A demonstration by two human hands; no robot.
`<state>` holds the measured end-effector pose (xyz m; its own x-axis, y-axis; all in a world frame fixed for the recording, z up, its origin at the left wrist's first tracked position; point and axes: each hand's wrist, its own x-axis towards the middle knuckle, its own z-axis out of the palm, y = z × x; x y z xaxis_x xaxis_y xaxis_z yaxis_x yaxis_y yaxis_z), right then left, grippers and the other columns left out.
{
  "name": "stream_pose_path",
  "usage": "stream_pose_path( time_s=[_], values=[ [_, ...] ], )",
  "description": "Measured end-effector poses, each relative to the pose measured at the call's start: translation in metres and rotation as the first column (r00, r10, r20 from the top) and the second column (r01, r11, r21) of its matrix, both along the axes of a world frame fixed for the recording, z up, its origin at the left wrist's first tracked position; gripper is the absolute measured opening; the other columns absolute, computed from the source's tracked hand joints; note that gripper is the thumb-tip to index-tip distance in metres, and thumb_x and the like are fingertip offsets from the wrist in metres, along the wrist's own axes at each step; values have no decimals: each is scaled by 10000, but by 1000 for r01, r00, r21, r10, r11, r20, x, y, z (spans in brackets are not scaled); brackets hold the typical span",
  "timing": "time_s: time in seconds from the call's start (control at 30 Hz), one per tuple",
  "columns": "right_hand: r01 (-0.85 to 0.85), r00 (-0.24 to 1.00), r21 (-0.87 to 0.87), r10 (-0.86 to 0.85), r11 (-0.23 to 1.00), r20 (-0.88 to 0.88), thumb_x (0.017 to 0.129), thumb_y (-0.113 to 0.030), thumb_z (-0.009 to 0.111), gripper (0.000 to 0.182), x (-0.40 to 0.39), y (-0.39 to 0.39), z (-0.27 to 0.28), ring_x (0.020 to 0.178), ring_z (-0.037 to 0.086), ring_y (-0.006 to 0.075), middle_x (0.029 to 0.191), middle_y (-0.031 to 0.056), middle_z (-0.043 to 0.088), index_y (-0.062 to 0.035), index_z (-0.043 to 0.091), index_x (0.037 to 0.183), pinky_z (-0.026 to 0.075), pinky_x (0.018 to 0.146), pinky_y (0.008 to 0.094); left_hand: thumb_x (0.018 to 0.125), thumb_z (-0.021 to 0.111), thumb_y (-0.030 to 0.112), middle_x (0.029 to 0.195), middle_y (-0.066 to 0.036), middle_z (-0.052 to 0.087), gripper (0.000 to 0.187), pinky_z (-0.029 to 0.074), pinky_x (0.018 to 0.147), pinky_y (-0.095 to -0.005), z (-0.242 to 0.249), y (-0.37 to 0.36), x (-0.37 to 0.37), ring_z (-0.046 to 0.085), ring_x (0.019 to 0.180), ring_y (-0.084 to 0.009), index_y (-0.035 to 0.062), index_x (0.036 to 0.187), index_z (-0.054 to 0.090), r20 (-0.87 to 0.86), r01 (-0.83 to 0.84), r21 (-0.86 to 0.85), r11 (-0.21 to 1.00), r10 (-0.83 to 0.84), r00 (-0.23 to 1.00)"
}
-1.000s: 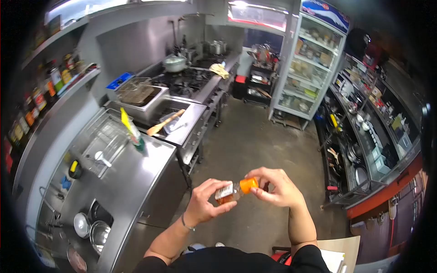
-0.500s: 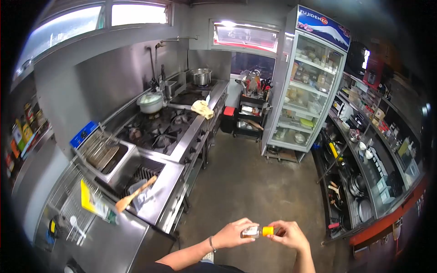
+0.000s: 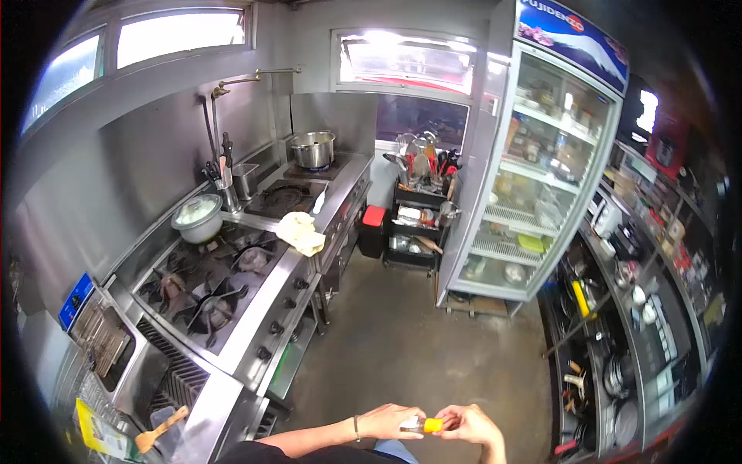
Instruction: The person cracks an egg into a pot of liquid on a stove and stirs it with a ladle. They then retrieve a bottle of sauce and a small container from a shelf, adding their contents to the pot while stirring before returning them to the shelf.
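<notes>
Low in the head view, my left hand (image 3: 386,422) is closed around a small bottle (image 3: 412,424) with a pale label, held on its side. The bottle's yellow cap (image 3: 433,425) points to the right. My right hand (image 3: 473,427) has its fingers pinched at the cap's end. Whether the cap has turned or come loose cannot be made out. Both hands are held out over the floor, in front of my body.
On the left runs a gas stove (image 3: 255,325) with a lidded pot (image 3: 197,219), a yellow cloth (image 3: 301,233) and a steel pot (image 3: 314,149). A black utensil cart (image 3: 413,224) and a glass-door fridge (image 3: 533,178) stand ahead. Shelves (image 3: 618,325) line the right.
The view has moved forward, so the stove and fridge look nearer. My hands sit lower in the picture, still holding the bottle and its cap.
</notes>
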<state>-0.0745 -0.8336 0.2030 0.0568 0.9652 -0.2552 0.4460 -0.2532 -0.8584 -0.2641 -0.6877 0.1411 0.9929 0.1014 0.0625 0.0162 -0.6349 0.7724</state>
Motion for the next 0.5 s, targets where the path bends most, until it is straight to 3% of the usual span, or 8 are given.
stream_pose_path(
  time_s=[0.1, 0.23, 0.3, 0.37, 0.4, 0.43, 0.5],
  values=[
    [-46, 995, -14, 44, 999, -87, 686, -124, 792, 303, 59, 79, 14, 721, 667, 80, 786, 57, 709, -17, 636, 922, 520, 698, 236, 824, 646, 440, 874, -137, 647, 470, 517, 713, -388, 5, 58, 52, 646, 791, -323, 94, 1120, 528, 9, -117, -14, 993, 117, 993],
    [-187, 982, -27, 188, 982, 26, 690, -202, 807, 345, 128, 182, 33, 712, 671, 94, 787, 41, 710, -21, 632, 926, 515, 699, 243, 809, 670, 409, 913, -138, 645, 455, 515, 716, -375, 22, 139, 109, 648, 803, -316, 92, 1113, 547, 0, -227, -44, 973, 227, 974],
    [-250, 966, -18, 251, 968, 66, 694, -227, 809, 355, 154, 234, 31, 704, 671, 102, 787, 38, 710, -27, 630, 926, 514, 691, 248, 801, 683, 385, 937, -141, 645, 455, 516, 717, -373, 14, 179, 132, 650, 811, -321, 92, 1122, 547, 38, -272, -44, 961, 273, 961],
    [-331, 941, 16, 329, 944, 77, 705, -253, 806, 336, 176, 288, 29, 676, 667, 127, 775, 50, 707, -35, 631, 891, 508, 657, 256, 813, 672, 391, 868, -156, 644, 431, 518, 669, -400, 3, 219, 151, 640, 761, -349, 99, 1102, 543, 195, -325, -49, 945, 328, 924],
    [-335, 907, -21, 329, 942, 263, 720, -259, 798, 311, 194, 343, 27, 663, 663, 129, 744, 56, 697, -33, 623, 843, 506, 631, 267, 817, 669, 380, 896, -158, 644, 431, 517, 688, -400, -12, 259, 169, 642, 793, -351, 95, 1116, 546, 52, -485, -41, 873, 487, 872],
    [-342, 904, -11, 333, 940, 269, 720, -259, 798, 311, 204, 371, 9, 663, 663, 129, 744, 56, 697, -33, 623, 843, 506, 631, 267, 822, 665, 383, 903, -166, 647, 448, 518, 695, -401, -18, 285, 177, 643, 804, -356, 81, 1128, 541, 93, -523, -62, 850, 527, 845],
    [-352, 936, 195, 349, 915, 52, 760, -331, 753, 360, 216, 421, -25, 548, 601, 145, 683, 65, 664, -10, 589, 761, 460, 529, 319, 817, 679, 367, 900, -170, 649, 456, 520, 696, -390, -16, 338, 192, 646, 806, -354, 66, 1129, 537, 149, -548, -48, 835, 548, 823]
  ],
)
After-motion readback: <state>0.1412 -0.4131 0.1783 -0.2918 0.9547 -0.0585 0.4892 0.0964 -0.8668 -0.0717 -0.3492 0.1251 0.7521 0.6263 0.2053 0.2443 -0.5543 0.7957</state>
